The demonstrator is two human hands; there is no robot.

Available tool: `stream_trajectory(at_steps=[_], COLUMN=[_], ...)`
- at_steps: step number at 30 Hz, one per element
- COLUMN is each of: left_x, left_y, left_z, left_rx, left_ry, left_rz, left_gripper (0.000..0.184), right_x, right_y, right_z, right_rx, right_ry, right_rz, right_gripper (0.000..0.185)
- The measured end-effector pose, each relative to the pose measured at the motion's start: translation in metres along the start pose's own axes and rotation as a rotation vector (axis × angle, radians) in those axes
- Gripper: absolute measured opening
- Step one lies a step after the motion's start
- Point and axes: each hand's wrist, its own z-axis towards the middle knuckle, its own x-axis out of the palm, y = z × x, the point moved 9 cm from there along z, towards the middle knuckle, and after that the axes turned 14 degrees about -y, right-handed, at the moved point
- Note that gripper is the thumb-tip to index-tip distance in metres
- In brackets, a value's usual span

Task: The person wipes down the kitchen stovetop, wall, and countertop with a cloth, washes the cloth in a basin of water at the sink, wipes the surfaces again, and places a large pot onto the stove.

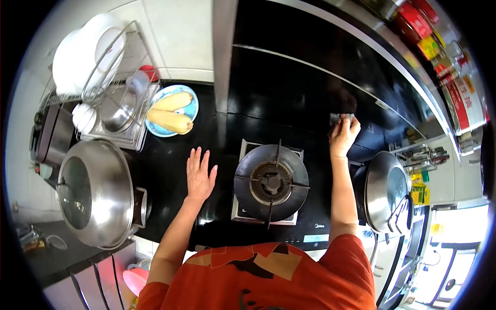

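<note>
My left hand (200, 174) is spread flat, palm down, over the black counter (219, 150), left of the gas burner (271, 183), and holds nothing. At the right, my right hand (345, 132) has its fingers closed on a grey cloth (341, 118), which touches the glossy black back panel (310, 85). The burner, a dark round ring with four metal prongs, lies between my two arms. Beyond my left hand stands a blue plate (193, 110) with two pale yellow cobs (170, 120) on it.
A large lidded steel pot (111, 196) stands at the left, and another lidded pan (378, 191) at the right. A wire dish rack (135, 111) holds white bowls (85, 57) and a steel bowl. Jars and packets line a shelf (431, 98) at the upper right.
</note>
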Motion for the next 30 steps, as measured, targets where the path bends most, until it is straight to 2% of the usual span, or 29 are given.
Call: stream_trajectory(at_steps=[2,7,10,12,14,16,17,18,20,21,22,23,24,26,27,28,29,30], left_x=[0.004,0.012,0.013,0.014,0.014,0.019,0.026,0.026,0.026,0.029,0.028,0.028,0.029,0.031,0.03,0.029,0.031,0.033], left_y=[0.014,0.021,0.021,0.021,0.018,0.019,0.022,0.024,0.02,0.021,0.02,0.019,0.019,0.02,0.018,0.016,0.017,0.017], left_z=[-0.003,-0.004,-0.002,-0.002,-0.002,-0.001,-0.002,-0.003,-0.002,-0.002,0.0,0.0,0.0,-0.002,-0.002,-0.001,-0.002,-0.003], left_rx=[-0.094,-0.078,-0.089,-0.092,-0.087,-0.067,-0.089,-0.094,-0.045,-0.052,-0.05,-0.049,-0.048,-0.039,-0.03,-0.021,-0.012,0.003], left_ry=[-0.043,-0.03,-0.017,-0.014,-0.036,-0.011,0.063,0.066,0.029,0.049,0.033,0.044,0.052,0.053,0.053,0.049,0.061,0.064], left_rz=[-0.101,-0.06,-0.032,-0.005,0.019,0.103,0.139,0.135,0.15,0.166,0.165,0.18,0.198,0.196,0.202,0.207,0.227,0.245], left_gripper=[0.051,0.051,0.052,0.053,0.055,0.057,0.06,0.06,0.06,0.059,0.058,0.058,0.058,0.058,0.057,0.057,0.057,0.058], right_x=[0.001,0.02,0.045,0.071,0.1,0.143,0.147,0.146,0.144,0.136,0.126,0.126,0.131,0.166,0.176,0.154,0.14,0.149], right_y=[0.051,0.176,0.248,0.271,0.295,0.299,0.301,0.309,0.325,0.33,0.333,0.321,0.304,0.256,0.222,0.191,0.165,0.129], right_z=[0.027,0.073,0.057,0.022,-0.039,-0.106,-0.112,-0.109,-0.111,-0.125,-0.137,-0.142,-0.136,-0.165,-0.168,-0.142,-0.131,-0.146], right_rx=[-0.081,-0.088,-0.284,-0.345,-0.507,-0.436,-0.403,-0.405,-0.424,-0.497,-0.571,-0.466,-0.452,-0.482,-0.36,-0.061,-0.095,-0.24], right_ry=[-0.024,-0.179,-0.184,-0.065,0.146,0.458,0.499,0.506,0.67,0.686,0.7,0.788,0.78,1.306,1.202,1.262,1.403,1.199], right_rz=[0.097,0.293,0.37,0.409,0.467,0.478,0.485,0.484,0.454,0.495,0.535,0.6,0.58,0.452,0.604,0.647,0.402,0.404], right_gripper=[0.027,0.028,0.026,0.018,0.015,0.016,0.018,0.018,0.02,0.023,0.027,0.034,0.034,0.04,0.043,0.044,0.047,0.051])
